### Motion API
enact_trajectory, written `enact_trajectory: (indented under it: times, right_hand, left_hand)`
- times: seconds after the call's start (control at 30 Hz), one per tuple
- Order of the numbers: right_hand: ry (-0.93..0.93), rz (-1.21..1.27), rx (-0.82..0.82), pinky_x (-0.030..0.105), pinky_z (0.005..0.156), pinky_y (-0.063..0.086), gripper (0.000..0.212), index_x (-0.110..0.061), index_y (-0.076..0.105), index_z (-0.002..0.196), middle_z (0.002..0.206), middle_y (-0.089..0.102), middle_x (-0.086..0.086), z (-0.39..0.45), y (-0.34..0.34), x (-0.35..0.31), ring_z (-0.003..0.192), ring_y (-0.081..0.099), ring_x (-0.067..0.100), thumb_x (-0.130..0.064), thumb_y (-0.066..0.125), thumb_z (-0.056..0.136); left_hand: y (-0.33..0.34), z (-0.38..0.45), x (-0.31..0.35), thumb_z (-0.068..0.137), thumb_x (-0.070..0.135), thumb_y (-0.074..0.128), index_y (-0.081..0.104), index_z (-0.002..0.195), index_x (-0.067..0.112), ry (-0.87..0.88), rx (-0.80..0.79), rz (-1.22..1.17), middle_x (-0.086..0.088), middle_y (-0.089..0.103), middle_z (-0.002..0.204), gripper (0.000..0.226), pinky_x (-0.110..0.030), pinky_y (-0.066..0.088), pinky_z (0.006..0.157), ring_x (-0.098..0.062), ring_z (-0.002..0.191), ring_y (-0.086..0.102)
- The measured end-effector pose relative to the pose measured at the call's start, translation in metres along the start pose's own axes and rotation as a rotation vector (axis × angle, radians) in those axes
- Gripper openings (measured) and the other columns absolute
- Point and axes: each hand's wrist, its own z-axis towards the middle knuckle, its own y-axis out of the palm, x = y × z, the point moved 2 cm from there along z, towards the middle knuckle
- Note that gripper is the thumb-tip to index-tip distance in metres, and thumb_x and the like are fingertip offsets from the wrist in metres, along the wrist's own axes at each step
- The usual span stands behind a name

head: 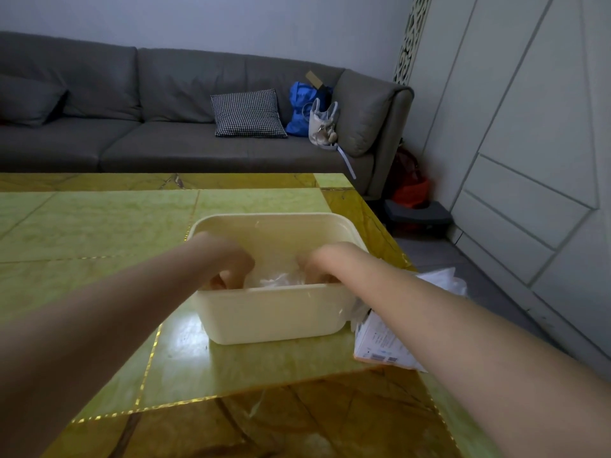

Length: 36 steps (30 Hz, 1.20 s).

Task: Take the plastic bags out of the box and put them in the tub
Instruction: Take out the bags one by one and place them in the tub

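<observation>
Left hand (228, 262) and right hand (322, 262) reach into a cream rectangular plastic tub (274, 314) on a green tiled table (99, 226), fingers curled into crumpled clear plastic bags (277, 277); a white cardboard box (383, 345) lies just right.

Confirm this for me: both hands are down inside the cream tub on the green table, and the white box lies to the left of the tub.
One thing is wrong: the white box lies to the right of the cream tub, under the right forearm, as the head view shows. The rest holds: the left hand and right hand are both down inside the tub on the green table.
</observation>
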Motion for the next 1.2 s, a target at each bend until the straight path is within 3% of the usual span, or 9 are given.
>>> enact_trajectory:
  times: [0.13,0.23,0.37,0.47,0.6,0.7,0.87,1.0,1.2]
  right_hand:
    - [0.015,0.014,-0.014,0.031,0.073,0.048,0.049,-0.006,0.038,0.14,0.128,0.049,0.011,-0.006,-0.002,0.004,0.09,0.059,0.023,-0.022,0.051,0.096]
    - [-0.001,0.199,0.078,0.035,0.09,0.053,0.058,-0.005,0.037,0.14,0.132,0.05,0.012,-0.023,-0.014,0.014,0.101,0.065,0.024,-0.023,0.062,0.09]
    - [-0.109,0.397,0.279,0.027,0.066,0.056,0.037,-0.001,0.055,0.119,0.106,0.061,0.011,-0.064,-0.039,0.035,0.079,0.065,0.021,-0.025,0.06,0.092]
    - [-0.135,0.387,0.232,0.022,0.063,0.052,0.034,-0.009,0.062,0.093,0.093,0.065,0.003,-0.102,-0.04,0.053,0.078,0.063,0.015,-0.043,0.062,0.088]
    - [-0.082,0.275,0.13,0.028,0.08,0.051,0.069,-0.015,0.051,0.128,0.12,0.055,-0.004,-0.123,-0.018,0.073,0.107,0.056,0.018,-0.055,0.07,0.075]
    - [-0.071,0.395,0.17,0.024,0.07,0.05,0.078,-0.015,0.039,0.139,0.131,0.047,0.002,-0.12,0.005,0.081,0.106,0.055,0.02,-0.039,0.077,0.075]
    - [-0.071,0.419,0.421,0.019,0.055,0.037,0.021,-0.02,0.061,0.099,0.096,0.058,-0.002,-0.122,0.007,0.092,0.081,0.052,0.014,-0.022,0.072,0.082]
    - [-0.168,0.885,0.698,0.023,0.067,0.039,0.01,-0.013,0.064,0.081,0.081,0.058,0.0,-0.127,-0.008,0.102,0.077,0.052,0.01,-0.018,0.072,0.082]
    - [-0.274,1.494,0.727,0.019,0.05,0.041,0.006,-0.005,0.062,0.082,0.068,0.06,0.004,-0.134,-0.014,0.106,0.056,0.054,0.011,-0.006,0.068,0.083]
  left_hand:
    - [-0.008,-0.01,0.002,0.087,0.019,0.063,0.022,0.146,0.022,0.083,-0.003,-0.389,-0.006,0.055,0.12,0.071,-0.021,0.051,0.072,-0.009,0.072,0.054]
    - [-0.033,-0.044,0.001,0.083,0.018,0.068,0.028,0.144,0.022,0.17,0.109,-0.563,-0.009,0.059,0.12,0.073,-0.017,0.051,0.066,-0.011,0.078,0.058]
    - [-0.06,-0.083,0.013,0.09,0.013,0.058,0.052,0.128,0.016,0.243,0.392,-0.616,-0.011,0.067,0.107,0.039,-0.018,0.049,0.065,-0.016,0.082,0.061]
    - [-0.076,-0.11,0.041,0.09,0.019,0.058,0.058,0.122,0.017,0.393,0.461,-0.717,-0.006,0.066,0.104,0.032,-0.015,0.048,0.065,-0.011,0.079,0.058]
    - [-0.073,-0.124,0.079,0.078,0.045,0.068,0.056,0.12,0.025,0.427,0.42,-0.617,0.005,0.057,0.104,0.048,-0.023,0.044,0.079,-0.013,0.091,0.054]
    - [-0.064,-0.119,0.102,0.08,0.042,0.067,0.06,0.116,0.017,0.354,0.558,-0.457,-0.001,0.059,0.108,0.044,-0.026,0.042,0.079,-0.019,0.098,0.055]
    - [-0.092,-0.136,0.091,0.085,0.023,0.066,0.067,0.1,0.008,0.421,0.758,-0.71,-0.002,0.061,0.094,0.022,-0.01,0.039,0.062,-0.013,0.083,0.053]
    - [-0.108,-0.159,0.069,0.085,0.015,0.065,0.064,0.092,0.012,0.536,0.731,-1.181,-0.002,0.061,0.089,0.008,-0.022,0.048,0.076,-0.014,0.084,0.057]
    - [-0.096,-0.157,0.04,0.093,0.008,0.051,0.057,0.09,0.009,0.548,0.568,-1.751,-0.009,0.065,0.095,0.006,-0.031,0.051,0.089,-0.018,0.089,0.065]
